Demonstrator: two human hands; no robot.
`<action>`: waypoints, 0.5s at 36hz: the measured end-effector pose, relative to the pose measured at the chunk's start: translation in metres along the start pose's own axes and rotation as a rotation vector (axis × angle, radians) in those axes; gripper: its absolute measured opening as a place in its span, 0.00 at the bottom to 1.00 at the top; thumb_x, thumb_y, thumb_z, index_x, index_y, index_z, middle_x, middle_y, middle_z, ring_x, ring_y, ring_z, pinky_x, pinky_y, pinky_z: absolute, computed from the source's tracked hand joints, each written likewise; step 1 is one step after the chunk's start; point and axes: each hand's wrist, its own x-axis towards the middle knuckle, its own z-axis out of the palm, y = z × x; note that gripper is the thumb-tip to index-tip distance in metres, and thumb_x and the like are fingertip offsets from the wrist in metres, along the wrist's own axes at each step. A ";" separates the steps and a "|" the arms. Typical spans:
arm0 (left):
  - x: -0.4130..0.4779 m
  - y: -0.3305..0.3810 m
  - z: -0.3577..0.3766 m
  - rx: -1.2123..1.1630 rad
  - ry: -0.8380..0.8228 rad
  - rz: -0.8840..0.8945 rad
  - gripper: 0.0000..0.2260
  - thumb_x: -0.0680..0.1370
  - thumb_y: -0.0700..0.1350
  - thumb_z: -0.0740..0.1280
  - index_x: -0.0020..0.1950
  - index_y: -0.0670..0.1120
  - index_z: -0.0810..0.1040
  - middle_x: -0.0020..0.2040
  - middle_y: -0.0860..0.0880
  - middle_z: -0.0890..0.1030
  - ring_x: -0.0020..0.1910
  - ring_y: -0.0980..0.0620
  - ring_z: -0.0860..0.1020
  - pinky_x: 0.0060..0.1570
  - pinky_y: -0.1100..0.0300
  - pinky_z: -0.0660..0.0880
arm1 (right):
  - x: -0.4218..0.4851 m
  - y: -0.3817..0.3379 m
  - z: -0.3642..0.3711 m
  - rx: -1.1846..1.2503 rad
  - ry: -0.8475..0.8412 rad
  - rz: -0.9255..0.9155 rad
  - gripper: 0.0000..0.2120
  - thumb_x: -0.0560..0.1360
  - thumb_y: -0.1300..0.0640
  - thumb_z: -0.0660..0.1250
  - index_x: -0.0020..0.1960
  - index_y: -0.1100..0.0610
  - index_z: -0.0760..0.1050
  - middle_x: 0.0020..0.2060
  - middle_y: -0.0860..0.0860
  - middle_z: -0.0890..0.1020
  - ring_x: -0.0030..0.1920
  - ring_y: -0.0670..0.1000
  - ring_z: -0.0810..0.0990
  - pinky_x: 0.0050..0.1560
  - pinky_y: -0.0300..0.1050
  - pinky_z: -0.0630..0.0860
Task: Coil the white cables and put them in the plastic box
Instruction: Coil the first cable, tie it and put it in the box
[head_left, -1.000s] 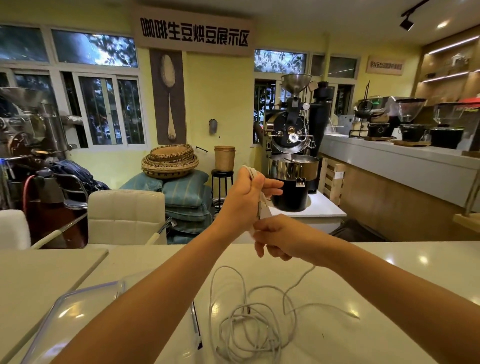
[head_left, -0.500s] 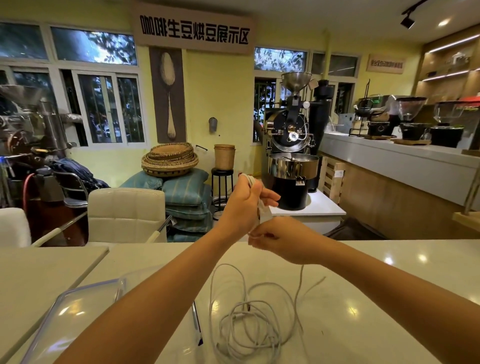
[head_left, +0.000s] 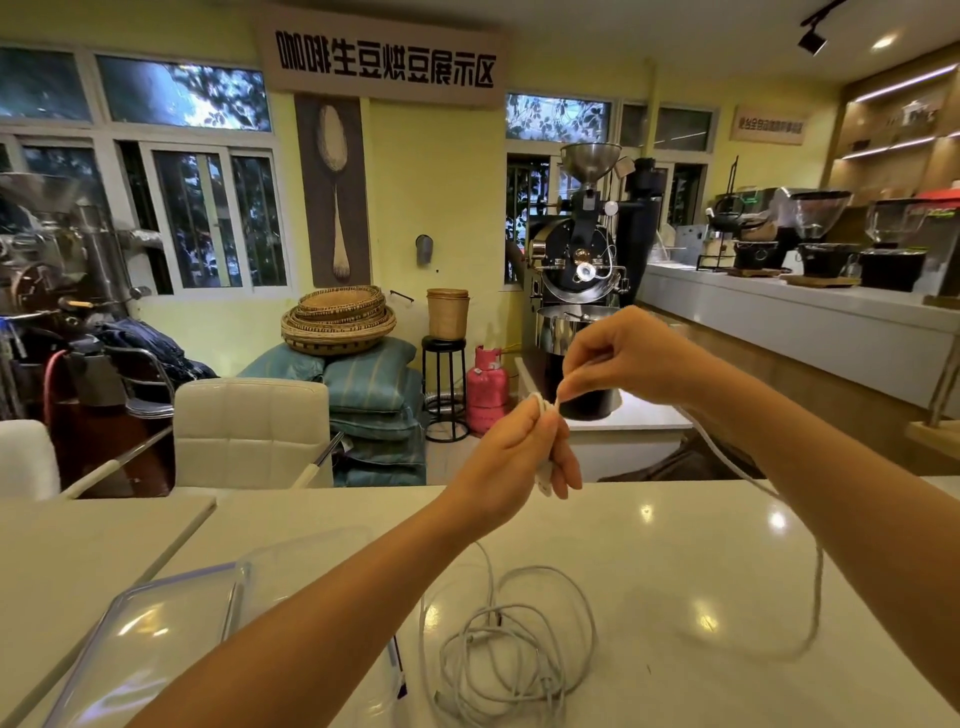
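Above the white table, my left hand (head_left: 524, 452) grips a small bundle of white cable, a connector poking out below its fingers. My right hand (head_left: 626, 358), up and to the right, pinches the same cable (head_left: 818, 571), which runs under my right forearm and hangs in a blurred loop down to the table. A loose tangle of white cables (head_left: 511, 654) lies on the table near me. The clear plastic box (head_left: 306, 561) stands at the left, partly hidden by my left forearm, with its lid (head_left: 150, 639) beside it.
The white table (head_left: 675, 545) spreads out in front of me, with a second white table (head_left: 78, 551) at the left. Two white chairs (head_left: 252, 431) stand behind it. Beyond are a red gas cylinder (head_left: 485, 387), a coffee roaster (head_left: 582, 270) and a counter (head_left: 805, 322).
My right hand has risen from below my left hand to above and right of it, drawing the cable out into a wide swinging loop on the right. My left hand dropped slightly.
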 end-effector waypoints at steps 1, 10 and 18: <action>-0.001 0.002 0.001 -0.017 -0.013 -0.004 0.14 0.81 0.40 0.48 0.39 0.44 0.67 0.25 0.52 0.79 0.25 0.58 0.74 0.31 0.66 0.72 | 0.001 0.002 -0.002 0.010 0.010 0.008 0.09 0.66 0.61 0.72 0.31 0.52 0.76 0.29 0.47 0.77 0.31 0.41 0.75 0.35 0.27 0.71; -0.003 0.020 0.006 -0.145 -0.097 0.005 0.12 0.81 0.41 0.49 0.40 0.45 0.67 0.29 0.50 0.79 0.27 0.57 0.75 0.33 0.67 0.73 | 0.002 0.022 0.011 0.615 0.088 0.070 0.07 0.70 0.63 0.65 0.34 0.60 0.74 0.20 0.45 0.76 0.24 0.43 0.69 0.26 0.31 0.65; 0.009 0.031 0.006 -0.178 -0.006 0.096 0.13 0.81 0.41 0.49 0.41 0.42 0.69 0.31 0.48 0.78 0.28 0.57 0.75 0.34 0.68 0.74 | 0.001 0.025 0.073 1.200 0.127 0.112 0.15 0.72 0.49 0.62 0.31 0.52 0.80 0.27 0.49 0.79 0.30 0.45 0.78 0.32 0.35 0.75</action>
